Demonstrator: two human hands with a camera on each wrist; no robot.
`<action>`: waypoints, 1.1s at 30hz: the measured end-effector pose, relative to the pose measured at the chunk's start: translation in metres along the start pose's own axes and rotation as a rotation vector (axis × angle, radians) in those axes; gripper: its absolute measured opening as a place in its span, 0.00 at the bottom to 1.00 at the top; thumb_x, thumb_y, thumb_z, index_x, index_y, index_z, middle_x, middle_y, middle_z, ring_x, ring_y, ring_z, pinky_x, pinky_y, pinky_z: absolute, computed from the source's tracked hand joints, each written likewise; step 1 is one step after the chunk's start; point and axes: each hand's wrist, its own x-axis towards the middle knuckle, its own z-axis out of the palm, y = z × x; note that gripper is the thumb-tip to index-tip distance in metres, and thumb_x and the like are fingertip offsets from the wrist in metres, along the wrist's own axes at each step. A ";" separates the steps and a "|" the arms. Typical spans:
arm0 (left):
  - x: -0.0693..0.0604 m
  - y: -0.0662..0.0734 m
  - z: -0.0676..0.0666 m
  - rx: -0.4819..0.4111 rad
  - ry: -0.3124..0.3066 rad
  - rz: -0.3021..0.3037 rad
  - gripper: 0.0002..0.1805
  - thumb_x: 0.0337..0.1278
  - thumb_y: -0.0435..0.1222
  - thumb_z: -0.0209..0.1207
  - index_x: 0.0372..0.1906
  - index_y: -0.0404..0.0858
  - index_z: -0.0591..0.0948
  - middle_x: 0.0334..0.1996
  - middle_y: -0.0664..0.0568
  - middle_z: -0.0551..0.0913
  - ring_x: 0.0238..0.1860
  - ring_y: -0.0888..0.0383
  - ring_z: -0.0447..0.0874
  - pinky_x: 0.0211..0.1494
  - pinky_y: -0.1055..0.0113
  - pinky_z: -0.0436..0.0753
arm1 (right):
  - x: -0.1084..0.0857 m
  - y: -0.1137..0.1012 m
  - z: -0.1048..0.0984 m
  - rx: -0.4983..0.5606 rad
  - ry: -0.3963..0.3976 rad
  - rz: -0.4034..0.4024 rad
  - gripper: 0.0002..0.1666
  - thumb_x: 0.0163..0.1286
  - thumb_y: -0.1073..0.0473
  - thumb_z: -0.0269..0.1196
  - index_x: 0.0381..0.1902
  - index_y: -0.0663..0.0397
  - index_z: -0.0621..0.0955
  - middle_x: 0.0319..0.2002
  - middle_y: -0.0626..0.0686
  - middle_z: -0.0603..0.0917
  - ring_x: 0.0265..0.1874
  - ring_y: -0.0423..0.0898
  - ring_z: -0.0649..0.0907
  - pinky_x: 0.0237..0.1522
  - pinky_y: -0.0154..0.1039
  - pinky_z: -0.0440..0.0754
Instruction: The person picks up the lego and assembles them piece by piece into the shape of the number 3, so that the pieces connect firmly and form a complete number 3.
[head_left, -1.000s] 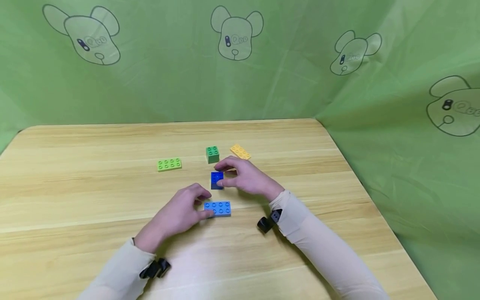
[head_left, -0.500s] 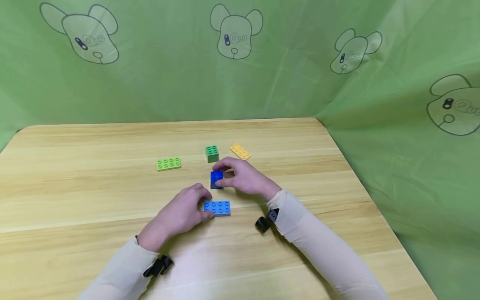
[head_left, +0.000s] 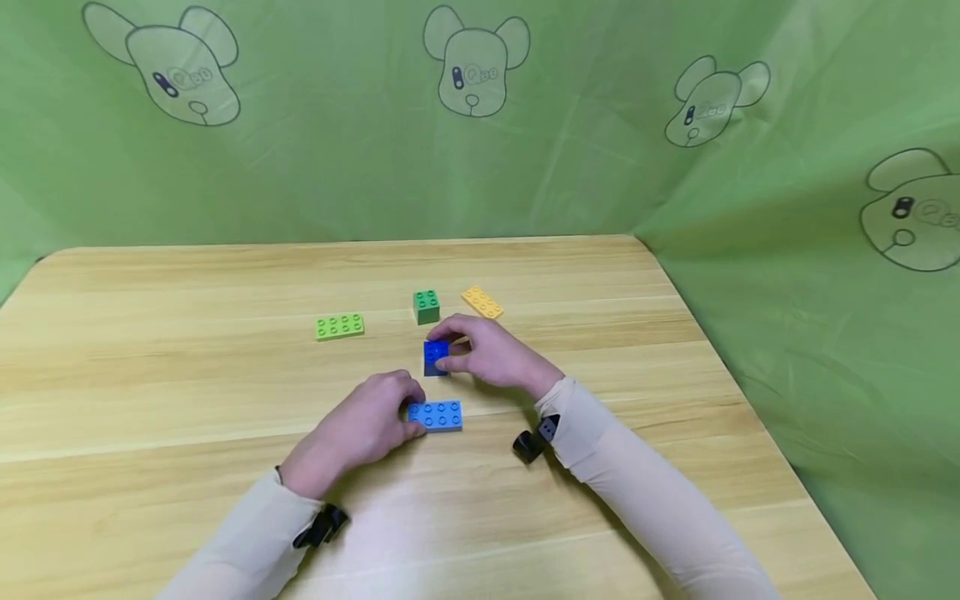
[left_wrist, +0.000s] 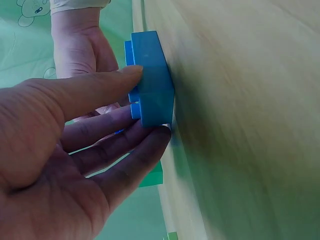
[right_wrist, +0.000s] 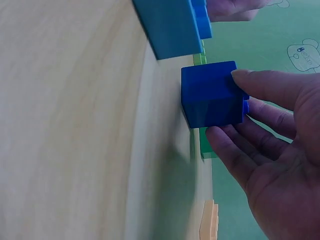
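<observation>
The left hand [head_left: 362, 427] pinches the left end of a light blue brick [head_left: 444, 416] lying studs up on the table. In the left wrist view the thumb of that hand [left_wrist: 65, 135] is on the near side of the light blue brick [left_wrist: 156, 80], other fingers at its end and far side. Just behind, the right hand [head_left: 487, 354] holds a small dark blue brick [head_left: 434, 357] between thumb and fingers. In the right wrist view the dark blue brick [right_wrist: 210, 95] stands by the table surface, the right hand's [right_wrist: 270, 135] thumb at its studded edge. The two bricks are apart.
Behind the dark blue brick stands a green brick [head_left: 427, 307]. A flat yellow-orange plate [head_left: 482, 302] lies to its right, and a flat lime plate [head_left: 340, 327] to its left. Green printed cloth [head_left: 337, 167] hangs along the table's [head_left: 187, 358] back and right sides.
The left hand's fingers have closed in a little on the end of the light blue brick. The right hand and the dark blue brick have hardly moved; the head view has shifted slightly.
</observation>
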 end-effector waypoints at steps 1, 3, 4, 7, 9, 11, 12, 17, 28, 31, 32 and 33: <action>0.000 0.000 0.000 0.001 -0.002 0.001 0.17 0.49 0.34 0.73 0.45 0.33 0.84 0.36 0.54 0.79 0.37 0.57 0.76 0.46 0.63 0.78 | 0.000 0.001 0.000 -0.001 0.002 -0.002 0.20 0.67 0.61 0.67 0.57 0.52 0.79 0.54 0.47 0.79 0.51 0.44 0.79 0.56 0.41 0.77; 0.000 0.001 -0.001 0.006 -0.001 0.007 0.18 0.49 0.34 0.74 0.45 0.32 0.84 0.36 0.54 0.80 0.37 0.57 0.76 0.46 0.63 0.79 | 0.000 0.001 -0.001 -0.001 0.003 -0.008 0.20 0.67 0.61 0.67 0.57 0.52 0.79 0.53 0.47 0.79 0.51 0.44 0.79 0.56 0.41 0.77; 0.001 0.001 -0.001 0.006 0.001 0.010 0.18 0.49 0.34 0.74 0.45 0.32 0.84 0.35 0.54 0.80 0.37 0.57 0.76 0.46 0.63 0.79 | 0.000 0.001 -0.001 -0.001 0.003 -0.011 0.20 0.67 0.62 0.67 0.57 0.52 0.79 0.54 0.48 0.79 0.51 0.44 0.79 0.56 0.41 0.77; 0.001 0.001 -0.001 0.012 0.012 0.021 0.17 0.48 0.34 0.74 0.44 0.32 0.85 0.34 0.54 0.78 0.35 0.57 0.75 0.43 0.64 0.78 | -0.002 -0.001 -0.002 0.008 0.007 -0.020 0.20 0.67 0.62 0.67 0.57 0.53 0.79 0.54 0.49 0.79 0.52 0.45 0.79 0.56 0.41 0.77; 0.001 0.000 -0.001 0.018 0.020 0.024 0.17 0.48 0.34 0.74 0.44 0.32 0.85 0.34 0.54 0.77 0.34 0.57 0.74 0.41 0.64 0.78 | -0.004 -0.002 -0.004 0.023 0.017 -0.019 0.20 0.67 0.63 0.66 0.57 0.53 0.79 0.54 0.49 0.79 0.52 0.45 0.79 0.56 0.41 0.77; 0.001 0.000 -0.001 0.023 0.025 0.024 0.17 0.48 0.34 0.74 0.43 0.32 0.85 0.33 0.54 0.76 0.33 0.57 0.73 0.38 0.65 0.77 | -0.005 -0.003 -0.007 0.037 0.028 -0.020 0.20 0.67 0.63 0.66 0.57 0.53 0.79 0.54 0.49 0.78 0.52 0.46 0.80 0.56 0.40 0.78; 0.001 0.000 -0.001 0.025 0.027 0.024 0.17 0.47 0.34 0.74 0.43 0.32 0.86 0.33 0.54 0.76 0.32 0.58 0.73 0.38 0.65 0.77 | -0.006 -0.004 -0.008 0.042 0.035 -0.022 0.20 0.67 0.63 0.66 0.57 0.53 0.80 0.54 0.48 0.78 0.52 0.46 0.80 0.55 0.39 0.78; 0.002 -0.001 -0.002 0.024 0.025 0.024 0.17 0.47 0.35 0.74 0.43 0.32 0.86 0.31 0.55 0.75 0.31 0.58 0.73 0.36 0.65 0.76 | -0.010 -0.009 -0.014 0.039 0.051 -0.054 0.20 0.66 0.64 0.67 0.56 0.54 0.80 0.53 0.49 0.79 0.52 0.46 0.80 0.54 0.36 0.78; 0.003 0.001 -0.002 0.022 -0.005 -0.005 0.17 0.49 0.35 0.74 0.44 0.32 0.85 0.32 0.54 0.76 0.32 0.58 0.73 0.38 0.66 0.77 | -0.024 -0.015 -0.018 0.052 0.056 -0.111 0.20 0.66 0.66 0.67 0.56 0.57 0.80 0.53 0.50 0.80 0.53 0.48 0.79 0.57 0.44 0.77; 0.003 0.001 -0.002 0.014 -0.003 -0.013 0.17 0.48 0.34 0.74 0.44 0.32 0.85 0.32 0.54 0.76 0.32 0.58 0.74 0.38 0.66 0.77 | -0.027 -0.015 -0.019 0.037 0.053 -0.107 0.20 0.66 0.65 0.67 0.56 0.57 0.80 0.53 0.51 0.80 0.53 0.47 0.79 0.58 0.44 0.77; 0.003 0.001 -0.002 0.013 -0.002 -0.015 0.17 0.48 0.34 0.74 0.44 0.32 0.85 0.32 0.54 0.76 0.32 0.58 0.74 0.38 0.66 0.77 | -0.028 -0.015 -0.019 0.032 0.050 -0.106 0.20 0.66 0.65 0.67 0.56 0.57 0.80 0.53 0.50 0.80 0.53 0.47 0.79 0.58 0.44 0.77; 0.003 0.001 -0.002 0.011 -0.001 -0.015 0.17 0.48 0.34 0.74 0.44 0.32 0.85 0.32 0.54 0.76 0.32 0.57 0.74 0.38 0.66 0.77 | -0.029 -0.015 -0.019 0.031 0.047 -0.105 0.20 0.66 0.65 0.67 0.56 0.57 0.80 0.53 0.51 0.80 0.54 0.47 0.79 0.58 0.44 0.77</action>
